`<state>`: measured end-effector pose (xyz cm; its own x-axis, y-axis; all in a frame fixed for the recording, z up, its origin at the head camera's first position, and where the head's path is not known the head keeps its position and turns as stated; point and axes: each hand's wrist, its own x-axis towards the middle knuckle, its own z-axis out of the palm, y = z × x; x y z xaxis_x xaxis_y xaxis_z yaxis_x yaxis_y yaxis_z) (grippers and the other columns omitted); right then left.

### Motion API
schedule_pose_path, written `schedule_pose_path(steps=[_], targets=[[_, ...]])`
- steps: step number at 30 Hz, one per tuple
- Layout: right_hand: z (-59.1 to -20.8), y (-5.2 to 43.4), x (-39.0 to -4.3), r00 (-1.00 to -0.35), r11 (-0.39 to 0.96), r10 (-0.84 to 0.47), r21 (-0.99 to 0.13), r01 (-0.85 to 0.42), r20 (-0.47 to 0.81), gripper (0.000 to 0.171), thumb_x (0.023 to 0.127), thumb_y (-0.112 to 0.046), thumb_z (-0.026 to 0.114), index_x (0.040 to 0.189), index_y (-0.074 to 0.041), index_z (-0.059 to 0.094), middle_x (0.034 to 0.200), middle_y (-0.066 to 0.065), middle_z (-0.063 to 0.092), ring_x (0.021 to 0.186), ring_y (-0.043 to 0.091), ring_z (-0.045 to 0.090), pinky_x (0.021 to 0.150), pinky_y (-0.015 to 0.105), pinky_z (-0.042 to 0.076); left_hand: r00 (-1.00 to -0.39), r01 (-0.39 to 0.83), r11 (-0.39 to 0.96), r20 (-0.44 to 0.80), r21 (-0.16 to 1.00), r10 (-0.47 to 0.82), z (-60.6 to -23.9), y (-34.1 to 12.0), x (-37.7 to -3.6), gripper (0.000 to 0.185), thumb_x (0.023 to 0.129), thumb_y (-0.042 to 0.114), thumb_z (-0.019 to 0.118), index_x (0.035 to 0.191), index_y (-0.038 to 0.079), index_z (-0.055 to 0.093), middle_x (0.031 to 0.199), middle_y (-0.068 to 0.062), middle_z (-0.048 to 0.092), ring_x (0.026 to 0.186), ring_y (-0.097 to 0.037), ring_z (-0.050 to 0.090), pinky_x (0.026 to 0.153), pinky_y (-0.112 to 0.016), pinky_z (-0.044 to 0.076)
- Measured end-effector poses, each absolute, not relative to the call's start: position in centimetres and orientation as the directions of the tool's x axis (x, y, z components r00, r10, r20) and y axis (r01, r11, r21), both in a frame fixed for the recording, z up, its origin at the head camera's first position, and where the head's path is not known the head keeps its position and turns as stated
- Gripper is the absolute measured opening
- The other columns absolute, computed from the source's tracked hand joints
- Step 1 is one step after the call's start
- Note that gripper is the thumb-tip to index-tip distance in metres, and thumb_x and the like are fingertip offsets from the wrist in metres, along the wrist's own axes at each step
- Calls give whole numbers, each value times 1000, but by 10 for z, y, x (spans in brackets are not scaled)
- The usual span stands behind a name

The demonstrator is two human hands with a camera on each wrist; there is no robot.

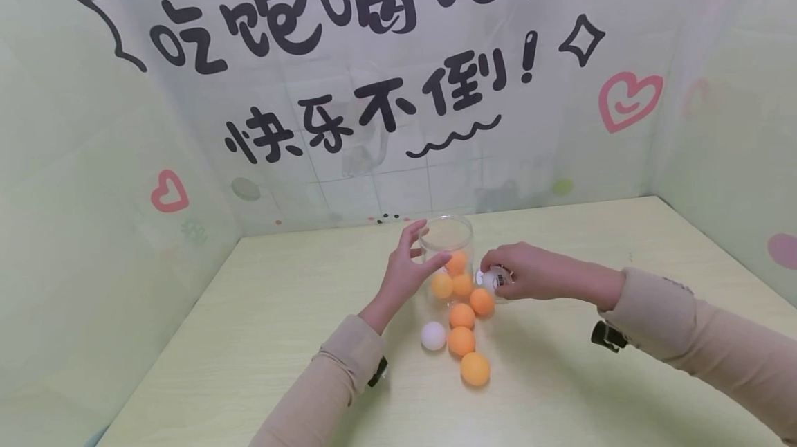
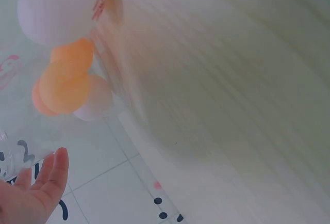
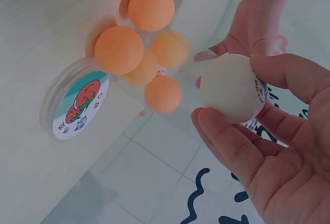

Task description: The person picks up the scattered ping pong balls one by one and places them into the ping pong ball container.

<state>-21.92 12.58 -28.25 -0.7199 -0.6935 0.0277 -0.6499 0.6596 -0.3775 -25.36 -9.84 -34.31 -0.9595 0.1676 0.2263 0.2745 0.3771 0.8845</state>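
Observation:
A clear plastic jar [image 1: 445,234] stands open-topped on the pale table [image 1: 280,308], with three orange balls [image 1: 456,263] inside. My left hand [image 1: 429,245] rests against the jar's left side with straight fingers [image 2: 49,180]. My right hand [image 1: 493,275] pinches a white ball [image 1: 497,279] between thumb and fingers just right of the jar; the right wrist view shows this ball [image 3: 227,79] up close. Several orange balls [image 1: 461,341] and one white ball [image 1: 432,335] lie loose on the table in front of the jar.
A round lid with a picture sticker [image 3: 80,105] lies by the balls. Printed walls [image 1: 386,87] close in the table at the back and on both sides. Bare tabletop stretches toward the front left and right.

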Motion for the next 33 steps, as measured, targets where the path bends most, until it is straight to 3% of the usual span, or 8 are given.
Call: schedule_pose_path(steps=[7,18,33], targets=[[-276,125,-218,-721,657,-692,-388,-647,31,27,79,-5,66,106,-1,60,92,2,61,76,12,51,67,25,47,-962,262,377,209,888,176,-325,-95,-240,67,84,17,67,139,10,29,142,-19,37,117,-44,44,90,-51,43],[-273,124,-218,-728,655,-685,-407,-637,36,29,80,-7,65,108,0,60,96,4,62,79,13,54,69,27,50,-959,280,386,235,879,162,-347,-99,-257,71,80,32,70,139,24,31,142,-7,40,116,-36,47,89,-48,45],[-263,123,-223,-732,663,-678,-373,-649,69,27,80,-10,66,105,-2,61,89,1,61,76,13,53,68,27,49,-960,278,400,234,873,156,-346,-99,-256,73,78,39,71,138,24,32,141,-8,41,115,-34,48,87,-44,46]])
